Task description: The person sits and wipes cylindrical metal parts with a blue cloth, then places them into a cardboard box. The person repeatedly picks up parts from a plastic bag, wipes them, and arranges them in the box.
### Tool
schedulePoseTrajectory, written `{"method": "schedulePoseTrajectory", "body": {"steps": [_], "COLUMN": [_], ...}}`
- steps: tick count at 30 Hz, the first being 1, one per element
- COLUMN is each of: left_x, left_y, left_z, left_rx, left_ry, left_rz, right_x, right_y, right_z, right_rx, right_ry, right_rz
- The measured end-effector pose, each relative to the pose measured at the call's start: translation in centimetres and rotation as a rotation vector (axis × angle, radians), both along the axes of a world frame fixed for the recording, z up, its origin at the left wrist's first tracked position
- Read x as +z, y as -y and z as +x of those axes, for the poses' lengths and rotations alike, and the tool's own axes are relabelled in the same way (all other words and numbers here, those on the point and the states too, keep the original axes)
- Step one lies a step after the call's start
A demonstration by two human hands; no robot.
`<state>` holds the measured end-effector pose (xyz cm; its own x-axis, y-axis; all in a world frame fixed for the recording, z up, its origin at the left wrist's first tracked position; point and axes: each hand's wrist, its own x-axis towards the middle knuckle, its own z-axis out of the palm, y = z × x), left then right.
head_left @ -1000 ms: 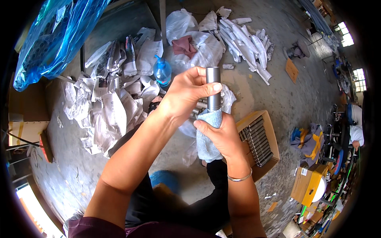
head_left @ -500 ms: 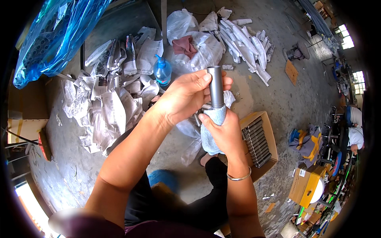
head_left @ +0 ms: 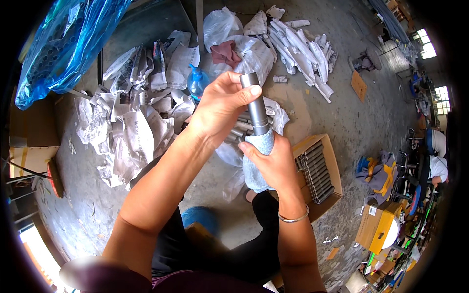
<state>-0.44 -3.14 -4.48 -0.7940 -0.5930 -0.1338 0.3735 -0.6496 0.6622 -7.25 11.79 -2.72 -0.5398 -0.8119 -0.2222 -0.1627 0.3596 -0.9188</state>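
A dark grey metal tube (head_left: 256,111) is held between my two hands, tilted slightly left at its upper end. My left hand (head_left: 224,100) pinches it near that top end, thumb in front. Around its lower end my right hand (head_left: 274,158) wraps a light blue cloth (head_left: 256,176), which hangs below the fingers. Behind the hands several similar metal tubes (head_left: 240,131) lie by clear plastic, partly hidden. To the right of my right hand, an open cardboard box (head_left: 334,180) holds rows of dark metal tubes (head_left: 316,173).
Crumpled newspaper (head_left: 141,132) spreads over the left side. A blue spray bottle (head_left: 197,82), plastic bags (head_left: 254,53) with a reddish cloth (head_left: 225,54), and rolled paper bundles (head_left: 305,53) lie beyond. A blue round object (head_left: 200,220) stands between my legs. Farther right, a person (head_left: 438,168) is visible.
The tube's upper end has tipped left, and more of its lower, ringed part now shows above the cloth. My left hand has moved slightly left with its thumb now across the tube.
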Motion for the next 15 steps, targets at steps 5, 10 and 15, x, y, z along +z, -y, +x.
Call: {"method": "schedulePoseTrajectory", "body": {"steps": [5,10,15], "left_x": [2.3,1.3,0.5], "left_y": [-0.5,-0.9,-0.7], "left_z": [0.1,0.1,0.1], "left_rx": [-0.287,-0.300,-0.191], "left_ry": [-0.061,-0.032,0.101], "left_rz": [0.094,-0.057,-0.155], "right_x": [0.1,0.7,0.8], "right_y": [-0.3,-0.2,-0.3], "right_z": [-0.5,-0.6,-0.4], "right_rx": [-0.014,-0.026,0.036], "right_ry": [0.243,0.293,0.266], "right_rz": [-0.115,-0.124,-0.080]}}
